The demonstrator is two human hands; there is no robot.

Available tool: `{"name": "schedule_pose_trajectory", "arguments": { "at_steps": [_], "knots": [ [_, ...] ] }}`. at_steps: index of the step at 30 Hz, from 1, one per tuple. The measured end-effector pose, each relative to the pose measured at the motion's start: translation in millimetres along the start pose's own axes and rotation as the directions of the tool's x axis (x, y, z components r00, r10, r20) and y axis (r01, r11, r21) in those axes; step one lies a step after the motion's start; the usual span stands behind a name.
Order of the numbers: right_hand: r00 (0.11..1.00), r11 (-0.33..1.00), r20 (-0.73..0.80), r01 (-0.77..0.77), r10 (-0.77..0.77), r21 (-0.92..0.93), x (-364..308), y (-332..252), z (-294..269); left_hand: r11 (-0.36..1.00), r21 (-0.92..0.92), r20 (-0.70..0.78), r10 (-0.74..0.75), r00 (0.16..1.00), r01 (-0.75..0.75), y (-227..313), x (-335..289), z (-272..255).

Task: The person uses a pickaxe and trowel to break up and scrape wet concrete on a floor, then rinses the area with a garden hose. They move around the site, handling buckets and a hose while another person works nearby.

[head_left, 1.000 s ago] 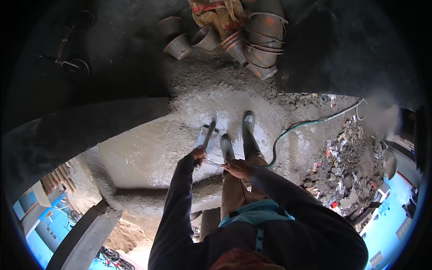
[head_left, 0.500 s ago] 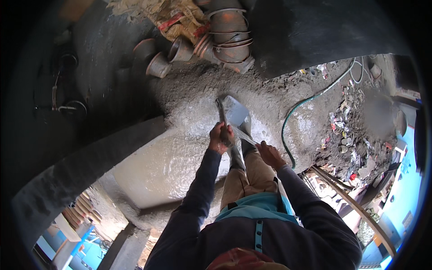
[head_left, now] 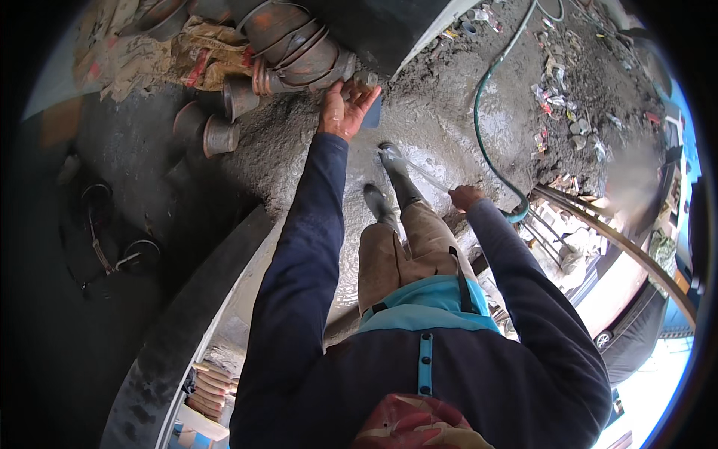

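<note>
My left hand (head_left: 347, 112) reaches far forward beside the stacked metal buckets (head_left: 292, 41). It is open, palm up, with its fingers apart. Just beyond those fingers is the flat grey-blue blade (head_left: 372, 114) of a hoe-like tool; the hand covers part of it, and I cannot make out its handle. On the right, my right hand (head_left: 465, 197) is closed around the end of a green hose (head_left: 480, 123). Water runs from it in a thin stream toward my muddy rubber boots (head_left: 400, 176).
Loose buckets (head_left: 221, 136) lie left of the stack, near torn paper sacks (head_left: 206, 52). A dark slab edge (head_left: 202, 299) runs along the left. Litter (head_left: 553, 90) is strewn over muddy ground at right, beyond a wooden pole (head_left: 621, 239).
My left hand has moved forward toward the buckets and let go of the tool, which now sits beside them. My right hand keeps the hose, its stream now falling near the boots.
</note>
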State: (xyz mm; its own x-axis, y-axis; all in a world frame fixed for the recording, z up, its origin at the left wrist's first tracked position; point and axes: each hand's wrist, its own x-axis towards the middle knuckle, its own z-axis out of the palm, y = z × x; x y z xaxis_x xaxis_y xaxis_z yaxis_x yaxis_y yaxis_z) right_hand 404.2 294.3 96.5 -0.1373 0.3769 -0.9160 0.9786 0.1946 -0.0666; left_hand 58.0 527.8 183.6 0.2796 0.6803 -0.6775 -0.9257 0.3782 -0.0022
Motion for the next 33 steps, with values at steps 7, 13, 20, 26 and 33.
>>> {"name": "schedule_pose_trajectory", "arguments": {
  "at_steps": [7,13,20,26,33],
  "knots": [
    [0.988,0.986,0.058,-0.147,0.142,0.073,-17,-14,29,0.864,0.503,0.221,-0.147,0.964,0.017,-20,-84,20],
    [0.998,0.999,0.046,0.041,-0.039,-0.023,-8,-38,87,0.631,0.775,0.182,-0.189,0.965,-0.022,15,-214,-33],
    [0.997,0.998,0.034,0.064,-0.064,0.02,-6,-86,112,0.838,0.537,-0.081,0.16,0.984,-0.092,95,-367,-153],
    [0.998,0.999,-0.056,0.036,-0.035,0.007,9,-92,113,0.835,0.52,-0.265,0.36,0.894,-0.182,126,-437,-252],
    [0.935,0.97,0.32,0.205,-0.156,-0.127,32,-122,99,0.817,0.576,-0.515,0.345,0.785,0.019,71,-506,-407]
  ]
}}
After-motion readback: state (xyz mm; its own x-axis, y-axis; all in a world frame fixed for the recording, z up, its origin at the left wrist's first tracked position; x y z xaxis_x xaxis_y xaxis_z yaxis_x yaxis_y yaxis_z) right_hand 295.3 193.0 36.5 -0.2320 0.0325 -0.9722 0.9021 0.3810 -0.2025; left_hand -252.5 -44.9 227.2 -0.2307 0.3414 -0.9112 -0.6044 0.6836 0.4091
